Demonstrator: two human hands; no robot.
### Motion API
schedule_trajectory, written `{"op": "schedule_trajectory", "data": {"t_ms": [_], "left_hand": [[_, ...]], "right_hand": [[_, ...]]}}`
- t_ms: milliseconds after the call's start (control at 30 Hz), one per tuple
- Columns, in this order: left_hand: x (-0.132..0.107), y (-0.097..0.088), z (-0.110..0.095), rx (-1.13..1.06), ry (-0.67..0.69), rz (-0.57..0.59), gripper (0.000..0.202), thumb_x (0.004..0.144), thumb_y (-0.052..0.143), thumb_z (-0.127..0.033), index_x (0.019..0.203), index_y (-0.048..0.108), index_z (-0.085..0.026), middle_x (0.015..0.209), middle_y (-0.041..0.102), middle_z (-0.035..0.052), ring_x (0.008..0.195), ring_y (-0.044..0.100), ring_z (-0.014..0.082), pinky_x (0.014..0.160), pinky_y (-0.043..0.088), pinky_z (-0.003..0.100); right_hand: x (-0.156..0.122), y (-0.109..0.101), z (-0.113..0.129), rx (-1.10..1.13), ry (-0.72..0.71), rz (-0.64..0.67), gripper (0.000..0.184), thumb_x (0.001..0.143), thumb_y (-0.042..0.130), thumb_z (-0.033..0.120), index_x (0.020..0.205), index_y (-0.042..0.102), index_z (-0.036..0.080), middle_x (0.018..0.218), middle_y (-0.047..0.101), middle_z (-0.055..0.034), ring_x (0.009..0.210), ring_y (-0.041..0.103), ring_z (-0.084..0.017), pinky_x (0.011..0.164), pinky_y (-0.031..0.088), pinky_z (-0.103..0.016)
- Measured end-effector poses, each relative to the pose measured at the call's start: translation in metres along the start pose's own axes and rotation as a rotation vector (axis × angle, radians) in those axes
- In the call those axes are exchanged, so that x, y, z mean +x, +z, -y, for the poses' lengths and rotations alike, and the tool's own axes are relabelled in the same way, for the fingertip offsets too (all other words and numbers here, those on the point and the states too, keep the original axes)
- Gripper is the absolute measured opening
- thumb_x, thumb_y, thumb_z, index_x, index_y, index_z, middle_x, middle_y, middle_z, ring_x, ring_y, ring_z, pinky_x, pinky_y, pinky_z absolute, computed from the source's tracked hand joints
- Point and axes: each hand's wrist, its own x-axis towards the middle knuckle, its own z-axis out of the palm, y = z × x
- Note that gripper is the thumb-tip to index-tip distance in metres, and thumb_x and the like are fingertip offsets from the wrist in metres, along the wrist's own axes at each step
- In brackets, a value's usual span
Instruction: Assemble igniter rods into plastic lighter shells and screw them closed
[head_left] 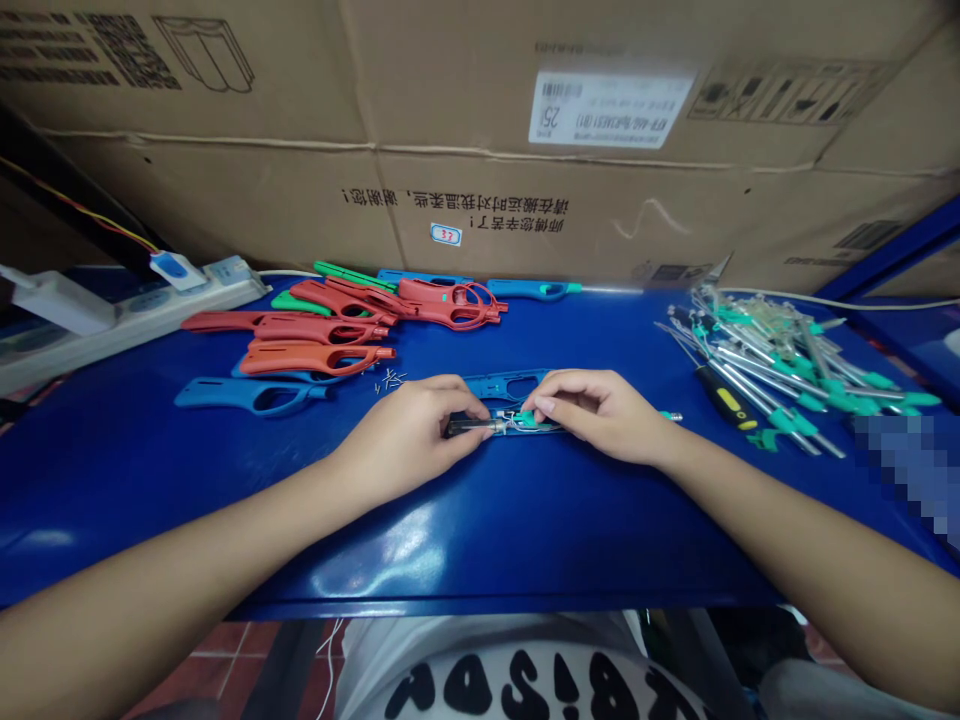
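Note:
An opened blue lighter shell half lies in front of me, with thin wires and a green part [531, 418] inside it. My left hand [424, 425] is closed on a dark cylinder [466, 427] at the shell's left end. My right hand [600, 410] pinches at the green part, thumb and forefinger together over it. A metal tip [671, 416] sticks out to the right, beyond my right hand. Just behind lies another blue shell half [491, 385], its inside facing up. Part of the work is hidden under my fingers.
Red, orange, blue and green lighter shells [322, 328] are piled at the back left. Metal tubes with green parts [787, 360] heap at the right, beside a black-yellow screwdriver [726, 397]. A power strip [142, 315] and a large cardboard box [450, 130] border the blue table [420, 530].

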Motion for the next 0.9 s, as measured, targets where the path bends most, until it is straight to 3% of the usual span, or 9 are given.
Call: {"op": "schedule_trajectory", "data": {"t_ms": [233,433,700,900], "left_hand": [[0.0006,-0.0016,-0.0017,0.008,0.018,0.027,0.017,0.095,0.060,-0.025,0.099,0.076,-0.020,0.095,0.069,0.0045,0.078,0.064,0.0158,0.070,0.047,0.028],[0.0010,-0.0009,-0.0002,-0.004,0.013,0.031,0.014,0.094,0.064,-0.026,0.099,0.076,-0.022,0.097,0.071,0.0046,0.077,0.065,0.0157,0.068,0.048,0.027],[-0.0023,-0.0021,-0.0056,0.116,0.019,0.065,0.020,0.097,0.060,-0.025,0.109,0.075,-0.023,0.103,0.070,0.0055,0.089,0.067,0.0201,0.083,0.053,0.034],[-0.0020,-0.0022,-0.0050,0.181,0.063,0.078,0.019,0.098,0.058,-0.026,0.109,0.073,-0.022,0.105,0.069,0.0054,0.094,0.068,0.0221,0.083,0.055,0.035]], "right_hand": [[-0.0004,-0.0009,-0.0005,-0.009,-0.011,0.004,0.023,0.092,0.061,0.039,0.092,0.071,0.018,0.087,0.070,-0.0045,0.079,0.063,-0.016,0.072,0.050,-0.029],[-0.0003,-0.0007,-0.0019,-0.017,-0.016,0.008,0.025,0.093,0.060,0.041,0.092,0.072,0.019,0.086,0.070,-0.0046,0.078,0.062,-0.016,0.071,0.050,-0.030],[0.0003,-0.0002,-0.0027,-0.004,-0.014,0.005,0.024,0.093,0.060,0.040,0.090,0.071,0.019,0.085,0.070,-0.0043,0.079,0.062,-0.016,0.072,0.050,-0.030],[-0.0001,0.0001,-0.0026,0.004,-0.010,0.008,0.024,0.093,0.060,0.039,0.091,0.071,0.019,0.086,0.069,-0.0042,0.078,0.061,-0.016,0.071,0.049,-0.029]]}}
